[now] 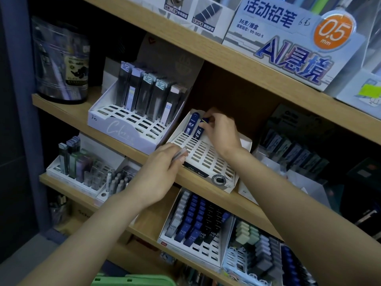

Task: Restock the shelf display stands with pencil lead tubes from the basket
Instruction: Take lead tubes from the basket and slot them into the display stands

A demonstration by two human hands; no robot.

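Note:
A white slotted display stand [208,159] sits on the middle shelf, most of its slots bare. One blue 0.3 lead tube [191,123] stands in its back row. My right hand [221,132] pinches the top of a second blue tube [200,130] right beside it, its lower end at a slot. My left hand [160,172] grips a clear lead tube [179,154] at the stand's front left corner. A strip of the green basket [132,281] shows at the bottom edge.
Left on the same shelf is another white stand [123,129] with dark lead tubes in its back row. The shelf below carries stands of HB 0.5 tubes [195,228] and erasers [255,244]. Mechanical pencil boxes [288,42] fill the top shelf.

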